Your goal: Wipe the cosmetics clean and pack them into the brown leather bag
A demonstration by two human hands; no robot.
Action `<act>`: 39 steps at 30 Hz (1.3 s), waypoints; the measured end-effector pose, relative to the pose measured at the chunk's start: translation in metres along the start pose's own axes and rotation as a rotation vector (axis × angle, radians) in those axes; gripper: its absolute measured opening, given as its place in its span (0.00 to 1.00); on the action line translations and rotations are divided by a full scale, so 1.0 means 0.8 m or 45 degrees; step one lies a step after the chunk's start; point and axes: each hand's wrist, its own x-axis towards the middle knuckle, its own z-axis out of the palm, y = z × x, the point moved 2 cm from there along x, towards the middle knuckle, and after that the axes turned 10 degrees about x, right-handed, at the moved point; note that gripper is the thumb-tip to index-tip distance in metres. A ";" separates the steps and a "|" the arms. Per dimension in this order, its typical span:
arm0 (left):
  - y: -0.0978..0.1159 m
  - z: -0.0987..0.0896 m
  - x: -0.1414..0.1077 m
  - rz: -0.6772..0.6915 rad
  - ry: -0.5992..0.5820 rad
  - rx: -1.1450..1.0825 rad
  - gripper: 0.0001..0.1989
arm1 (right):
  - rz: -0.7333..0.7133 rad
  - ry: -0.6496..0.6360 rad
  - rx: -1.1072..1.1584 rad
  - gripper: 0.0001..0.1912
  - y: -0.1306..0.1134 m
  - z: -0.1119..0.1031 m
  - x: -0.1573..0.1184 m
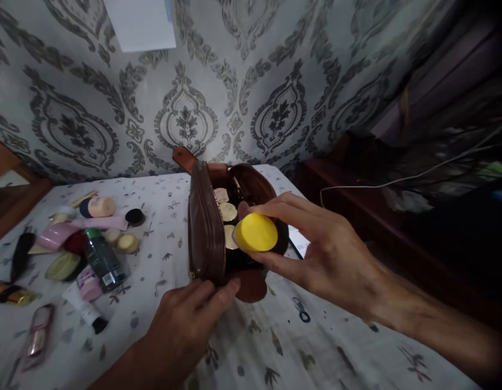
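An unzipped brown bag (206,227) stands in the middle of the cloth-covered table, with several gold-topped round items (228,212) inside. Over its opening, my right hand (319,244) grips a round yellow-ended container (256,233) between thumb and fingers. My left hand (189,319) is closed on the bag's near end, fingers at its bottom edge beside a brown flap (251,286). The lower part of the yellow-ended container is hidden.
Cosmetics lie at the left, among them a green-capped bottle (104,262), a pink tube (99,222) and a black lid (135,217). Patterned wall (186,122) rises behind. A white cable (368,186) runs at the right.
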 end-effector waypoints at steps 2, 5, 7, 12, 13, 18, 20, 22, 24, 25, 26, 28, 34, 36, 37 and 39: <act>0.000 0.004 0.000 -0.010 0.050 0.002 0.18 | -0.019 -0.097 -0.045 0.12 0.005 0.005 0.007; -0.001 0.008 0.001 -0.017 0.061 0.009 0.19 | -0.051 -0.283 -0.148 0.09 0.008 0.011 0.017; -0.002 0.008 0.001 -0.005 0.075 0.001 0.19 | -0.049 -0.431 -0.186 0.06 0.009 0.016 0.024; -0.004 0.008 -0.002 -0.012 0.028 -0.085 0.20 | 0.045 -0.726 -0.188 0.04 0.011 0.026 0.038; -0.004 0.008 -0.003 -0.014 0.017 -0.102 0.20 | 0.056 -0.777 -0.195 0.05 0.011 0.029 0.040; -0.002 0.007 -0.001 0.000 0.033 -0.134 0.19 | 0.097 -0.985 -0.314 0.04 0.012 0.040 0.048; -0.002 0.007 0.000 0.009 0.033 -0.111 0.20 | 0.150 -1.030 -0.370 0.05 0.014 0.044 0.052; -0.003 0.007 -0.001 0.018 0.022 -0.105 0.20 | 0.179 -1.073 -0.421 0.06 0.015 0.049 0.056; -0.003 0.007 -0.003 0.025 0.008 -0.128 0.20 | 0.160 -1.136 -0.477 0.06 0.015 0.054 0.059; -0.004 0.008 -0.005 0.024 0.001 -0.140 0.20 | 0.137 -1.176 -0.503 0.06 0.014 0.056 0.061; -0.004 0.008 -0.006 0.025 -0.002 -0.150 0.21 | 0.108 -1.218 -0.521 0.05 0.013 0.058 0.062; -0.005 0.009 -0.007 0.030 -0.024 -0.159 0.21 | 0.063 -1.297 -0.528 0.06 0.010 0.060 0.065; -0.007 0.009 -0.007 0.046 -0.056 -0.160 0.23 | 0.118 -1.388 -0.472 0.07 0.008 0.054 0.070; -0.008 0.011 -0.008 0.040 -0.057 -0.159 0.24 | 0.123 -1.386 -0.450 0.09 0.010 0.051 0.069; -0.007 0.012 -0.010 0.040 -0.066 -0.161 0.25 | 0.111 -1.389 -0.426 0.09 0.011 0.050 0.068; -0.007 0.015 -0.012 0.034 -0.082 -0.167 0.26 | 0.066 -1.414 -0.334 0.10 0.010 0.048 0.065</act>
